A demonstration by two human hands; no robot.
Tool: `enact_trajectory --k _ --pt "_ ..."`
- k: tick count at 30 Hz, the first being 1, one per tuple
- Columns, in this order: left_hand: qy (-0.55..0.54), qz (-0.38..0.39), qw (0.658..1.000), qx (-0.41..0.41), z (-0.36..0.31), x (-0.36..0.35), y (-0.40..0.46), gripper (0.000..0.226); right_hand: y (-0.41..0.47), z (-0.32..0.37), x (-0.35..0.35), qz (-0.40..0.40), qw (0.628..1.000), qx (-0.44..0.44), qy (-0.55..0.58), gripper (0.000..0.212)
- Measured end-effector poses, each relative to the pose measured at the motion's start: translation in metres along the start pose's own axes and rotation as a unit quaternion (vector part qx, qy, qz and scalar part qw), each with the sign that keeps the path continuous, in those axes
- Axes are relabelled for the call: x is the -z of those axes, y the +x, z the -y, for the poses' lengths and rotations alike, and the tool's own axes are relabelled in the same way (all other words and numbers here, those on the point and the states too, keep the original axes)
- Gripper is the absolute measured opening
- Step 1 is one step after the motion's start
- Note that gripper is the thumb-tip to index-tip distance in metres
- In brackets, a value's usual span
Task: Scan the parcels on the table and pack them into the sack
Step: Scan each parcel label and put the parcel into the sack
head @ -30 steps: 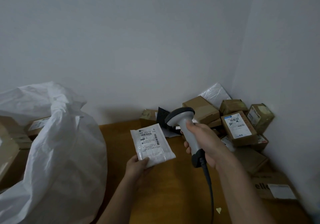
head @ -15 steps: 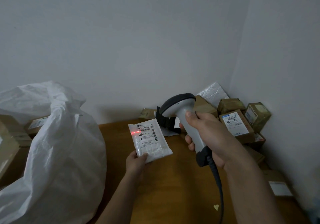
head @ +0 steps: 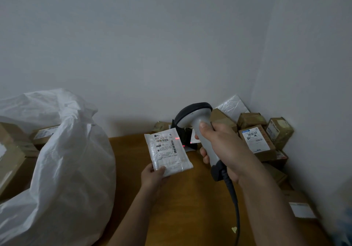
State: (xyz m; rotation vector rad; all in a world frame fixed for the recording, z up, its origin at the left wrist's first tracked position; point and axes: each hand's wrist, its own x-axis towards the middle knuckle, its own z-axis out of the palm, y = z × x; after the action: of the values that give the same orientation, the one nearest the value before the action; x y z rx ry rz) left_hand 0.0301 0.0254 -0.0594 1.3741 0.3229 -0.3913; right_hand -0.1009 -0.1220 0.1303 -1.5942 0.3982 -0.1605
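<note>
Above the brown counter (head: 190, 204), the left hand (head: 152, 177) pinches the near corner of a white parcel (head: 167, 151), label up. The right hand (head: 226, 150) wraps its grip around a grey scanner (head: 198, 124), whose red beam falls at the label's right edge. Left stands the white sack (head: 62, 169); far right, cardboard boxes (head: 257, 139) pile in the corner, partly hidden behind the right hand.
</note>
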Motion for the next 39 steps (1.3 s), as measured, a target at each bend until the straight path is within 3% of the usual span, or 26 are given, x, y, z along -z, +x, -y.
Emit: enact_trajectory --k 13,17,20,23,26,28,32,36,39 --pt "-0.019 0.021 0.999 -0.038 -0.022 -0.004 -0.017 0.028 0.013 0.0 -0.037 -0.006 0.999 0.027 -0.033 0.028" --pt "0.025 -0.005 0.985 -0.173 -0.051 -0.004 -0.039 0.021 0.009 0.008 -0.036 -0.038 0.998 0.056 0.021 0.03" --pt "0.033 -0.081 0.937 -0.339 -0.089 0.006 -0.058 0.021 0.009 0.014 -0.041 -0.067 0.992 0.075 0.074 0.032" --pt "-0.027 -0.174 0.861 -0.476 -0.13 0.024 -0.078 0.037 0.009 0.014 -0.052 -0.082 0.986 0.085 0.114 0.031" --pt "-0.07 -0.251 0.79 -0.556 -0.164 0.049 -0.098 0.035 0.008 0.012 -0.067 -0.073 0.987 0.075 0.123 0.03" --pt "-0.095 -0.292 0.768 -0.562 -0.183 0.069 -0.103 0.036 0.007 0.01 -0.08 -0.059 0.989 0.068 0.121 0.03" --pt "-0.115 -0.333 0.782 -0.514 -0.205 0.112 -0.094 0.039 0.001 0.006 -0.107 -0.028 0.989 0.058 0.135 0.027" --pt "0.005 -0.317 0.867 -0.384 -0.212 0.145 -0.078 0.055 -0.004 0.0 -0.125 -0.011 0.99 0.046 0.131 0.028" --pt "0.082 -0.34 0.857 -0.378 -0.203 0.15 -0.078 0.057 -0.006 -0.008 -0.127 -0.022 0.991 0.033 0.127 0.031"
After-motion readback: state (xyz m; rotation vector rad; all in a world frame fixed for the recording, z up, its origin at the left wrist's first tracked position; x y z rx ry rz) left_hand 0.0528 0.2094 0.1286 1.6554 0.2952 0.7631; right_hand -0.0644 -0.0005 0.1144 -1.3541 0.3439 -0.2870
